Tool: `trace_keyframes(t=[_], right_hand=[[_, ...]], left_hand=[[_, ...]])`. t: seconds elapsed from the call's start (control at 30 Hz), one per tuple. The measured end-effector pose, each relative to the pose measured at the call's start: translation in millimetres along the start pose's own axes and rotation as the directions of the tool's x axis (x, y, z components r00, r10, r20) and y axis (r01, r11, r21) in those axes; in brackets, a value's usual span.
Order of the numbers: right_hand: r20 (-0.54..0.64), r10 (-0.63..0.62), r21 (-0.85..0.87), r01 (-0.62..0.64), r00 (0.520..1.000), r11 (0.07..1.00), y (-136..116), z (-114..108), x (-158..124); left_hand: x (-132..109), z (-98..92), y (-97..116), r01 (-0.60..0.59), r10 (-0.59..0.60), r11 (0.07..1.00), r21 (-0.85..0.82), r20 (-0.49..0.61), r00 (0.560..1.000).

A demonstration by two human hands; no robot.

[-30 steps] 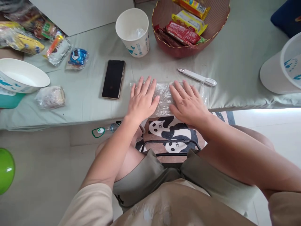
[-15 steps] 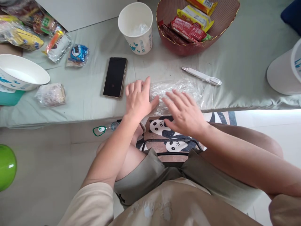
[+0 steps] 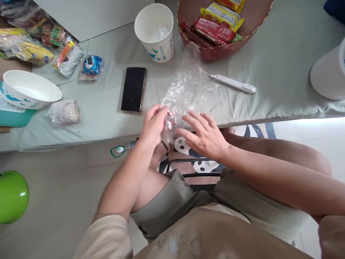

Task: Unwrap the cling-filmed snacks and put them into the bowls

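A clear, crinkled plastic bag (image 3: 183, 91) is lifted at the table's front edge, its far end reaching toward the red bowl. My left hand (image 3: 154, 124) pinches its near left side between thumb and fingers. With fingers spread, my right hand (image 3: 206, 135) is at the bag's right side; whether it touches the film I cannot tell. Right of the bag lies a white utility knife (image 3: 233, 83). A black phone (image 3: 133, 89) rests to the left of my left hand.
Behind stand a white paper cup (image 3: 155, 34) and a red bowl (image 3: 215, 54) of wrapped snacks. At left are a white paper bowl (image 3: 32, 88), a wrapped snack (image 3: 64, 112) and a blue packet (image 3: 91, 67). Another white cup (image 3: 329, 73) stands right; a green bin (image 3: 13, 198) is on the floor.
The plastic lay flat under my spread hands; now its far end is raised and extended. My left hand has closed on it, while my right hand stays spread, slightly lower.
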State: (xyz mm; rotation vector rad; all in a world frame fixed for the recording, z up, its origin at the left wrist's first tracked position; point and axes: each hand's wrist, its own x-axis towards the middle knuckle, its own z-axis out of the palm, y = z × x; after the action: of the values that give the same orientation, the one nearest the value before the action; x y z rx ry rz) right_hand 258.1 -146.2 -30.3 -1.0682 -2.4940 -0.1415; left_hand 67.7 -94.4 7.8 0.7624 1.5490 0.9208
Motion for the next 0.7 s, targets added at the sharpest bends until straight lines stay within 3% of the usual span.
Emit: trace_keyframes(t=[0.1,0.2,0.33,0.43,0.53,0.63,0.7], right_hand=[[-0.095,-0.005,-0.010,0.004,0.995,1.000,7.5,3.8,2.1],[-0.152,-0.006,0.012,0.008,0.988,1.000,22.2,6.9,4.2],[-0.141,0.033,0.080,-0.022,0.990,0.997,39.4,7.3,5.9],[-0.160,0.013,0.179,0.016,0.987,0.984,46.6,3.9,9.2],[-0.206,-0.021,0.298,0.083,0.978,0.951,49.0,-2.6,13.0],[-0.231,0.031,0.409,0.068,0.972,0.910,48.5,-7.9,14.0],[-0.230,0.090,0.453,0.025,0.969,0.891,47.8,-9.2,13.2]], left_hand=[[-10.2,6.5,-0.5,0.151,-0.153,0.969,-0.196,0.008,0.988],[-16.2,6.7,3.0,0.270,-0.257,0.924,-0.271,0.085,0.963],[-17.8,4.6,8.9,0.406,-0.377,0.874,-0.267,0.153,0.913],[-18.2,0.3,12.9,0.445,-0.404,0.882,-0.156,0.234,0.884],[-14.1,-10.6,14.2,0.322,-0.303,0.946,-0.033,0.259,0.917],[-3.6,-29.1,10.6,0.002,-0.013,0.997,0.077,0.141,0.990],[2.9,-41.2,5.2,-0.215,0.161,0.949,0.231,0.232,0.959]])
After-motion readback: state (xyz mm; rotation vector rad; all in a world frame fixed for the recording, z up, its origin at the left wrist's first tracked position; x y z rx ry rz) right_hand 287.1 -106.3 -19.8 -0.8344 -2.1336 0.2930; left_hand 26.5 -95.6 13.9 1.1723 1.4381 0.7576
